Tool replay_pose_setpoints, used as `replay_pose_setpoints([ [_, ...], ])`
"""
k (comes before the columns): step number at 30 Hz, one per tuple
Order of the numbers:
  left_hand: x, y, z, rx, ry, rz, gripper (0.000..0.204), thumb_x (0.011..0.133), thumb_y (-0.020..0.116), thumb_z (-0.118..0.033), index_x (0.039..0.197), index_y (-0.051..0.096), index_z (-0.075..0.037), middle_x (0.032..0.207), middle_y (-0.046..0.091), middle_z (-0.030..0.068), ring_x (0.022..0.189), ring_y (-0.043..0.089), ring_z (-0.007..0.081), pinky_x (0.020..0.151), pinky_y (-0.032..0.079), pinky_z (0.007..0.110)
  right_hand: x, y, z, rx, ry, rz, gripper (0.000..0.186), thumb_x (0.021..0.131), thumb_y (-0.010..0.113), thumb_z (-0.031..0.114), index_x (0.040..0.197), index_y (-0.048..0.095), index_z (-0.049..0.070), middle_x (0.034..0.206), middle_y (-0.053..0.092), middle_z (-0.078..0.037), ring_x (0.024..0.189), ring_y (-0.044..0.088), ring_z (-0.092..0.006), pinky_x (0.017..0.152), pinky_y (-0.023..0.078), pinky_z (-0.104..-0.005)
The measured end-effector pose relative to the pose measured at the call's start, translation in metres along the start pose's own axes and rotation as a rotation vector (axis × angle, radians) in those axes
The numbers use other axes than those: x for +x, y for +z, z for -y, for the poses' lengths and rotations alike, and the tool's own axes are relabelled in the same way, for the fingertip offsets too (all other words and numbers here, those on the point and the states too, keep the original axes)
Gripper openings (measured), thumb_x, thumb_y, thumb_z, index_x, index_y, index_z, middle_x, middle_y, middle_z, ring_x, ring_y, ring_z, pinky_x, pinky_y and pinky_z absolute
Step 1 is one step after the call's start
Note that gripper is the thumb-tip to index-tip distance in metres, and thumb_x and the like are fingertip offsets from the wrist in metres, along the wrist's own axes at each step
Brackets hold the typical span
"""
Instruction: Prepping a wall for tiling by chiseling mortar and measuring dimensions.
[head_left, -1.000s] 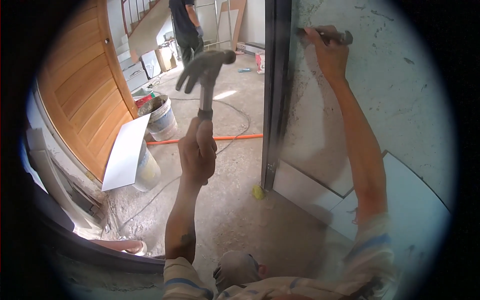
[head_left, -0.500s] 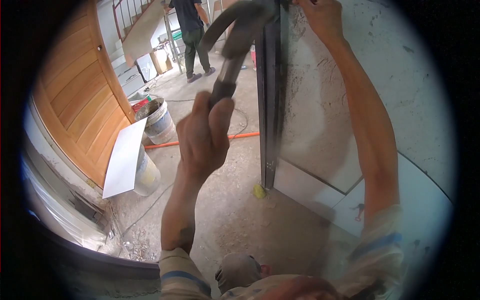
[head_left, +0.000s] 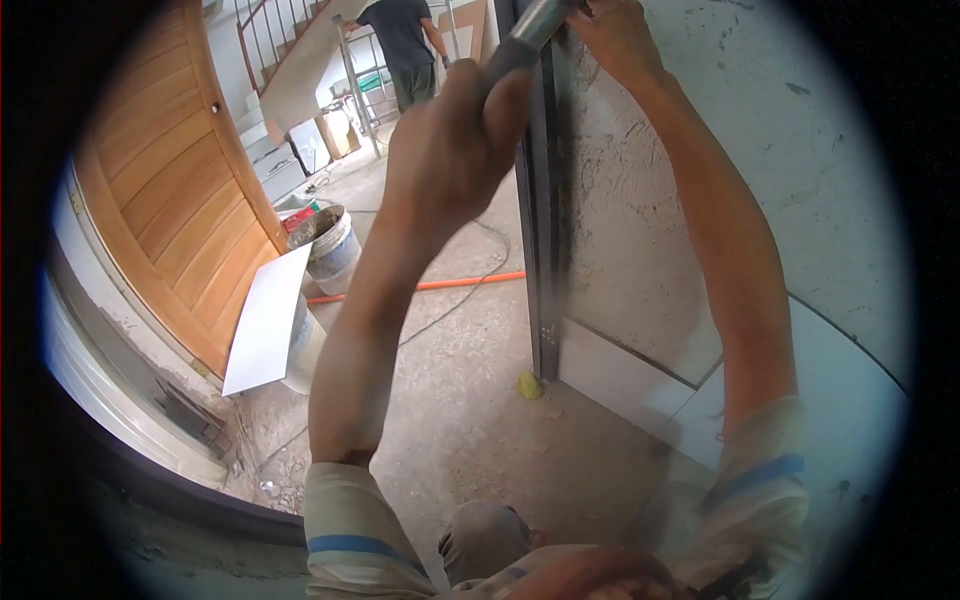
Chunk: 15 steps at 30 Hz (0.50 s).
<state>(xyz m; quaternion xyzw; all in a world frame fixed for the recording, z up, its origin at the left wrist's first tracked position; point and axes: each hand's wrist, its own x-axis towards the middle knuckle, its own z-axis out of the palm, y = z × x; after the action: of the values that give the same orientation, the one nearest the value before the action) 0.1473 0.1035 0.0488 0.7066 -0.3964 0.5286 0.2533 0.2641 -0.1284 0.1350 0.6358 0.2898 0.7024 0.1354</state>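
My left hand [head_left: 450,140] is closed round the dark grip of a hammer [head_left: 541,22], raised at the top of the view. The metal shaft leans up and right across a dark door frame [head_left: 543,230]; the hammer's head is cut off by the upper edge. Beside the frame's upper end, against the bare wall [head_left: 635,190], my right hand [head_left: 612,35] has its fingers pinched together. What they hold, if anything, is too dark and too far up the picture to make out.
A wooden door [head_left: 165,190] stands at left, near a white board [head_left: 268,325] leaning on a bucket and another mortar-stained bucket [head_left: 333,250]. An orange pipe [head_left: 470,282] and a cable cross the floor. Further back, a person [head_left: 400,45] stands by metal scaffolding.
My left hand has swung the hammer up and to the right, taking its head out of view. My right hand has stayed near the frame's top, shifting slightly left in the picture.
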Motion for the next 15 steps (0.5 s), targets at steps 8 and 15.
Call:
replay_pose_setpoints([
  [8, -0.009, -0.039, -0.013, -0.084, -0.142, -0.11, 0.05, 0.098, 0.035, -0.047, 0.078, 0.052, -0.005, 0.05, 0.044, 0.0012, 0.044, 0.044, 0.0088, 0.042, 0.031, 0.028, 0.017, -0.034, 0.033, 0.533, 0.825, 0.033, 0.037, 0.081, 0.068, 0.033, 0.083, 0.063, -0.004, 0.075, 0.064, -0.021, 0.07, 0.063, -0.0322, 0.066, 0.048, -0.0394],
  [15, -0.007, -0.052, -0.029, -0.146, -0.027, -0.055, 0.026, 0.097, 0.045, -0.031, 0.093, 0.055, -0.008, 0.064, 0.057, 0.0103, 0.054, 0.063, 0.0248, 0.048, 0.047, 0.036, 0.024, -0.045, 0.049, 0.613, 0.813, -0.043, 0.033, 0.083, 0.066, 0.028, 0.084, 0.064, -0.005, 0.074, 0.065, -0.02, 0.069, 0.064, -0.0303, 0.065, 0.048, -0.0395],
])
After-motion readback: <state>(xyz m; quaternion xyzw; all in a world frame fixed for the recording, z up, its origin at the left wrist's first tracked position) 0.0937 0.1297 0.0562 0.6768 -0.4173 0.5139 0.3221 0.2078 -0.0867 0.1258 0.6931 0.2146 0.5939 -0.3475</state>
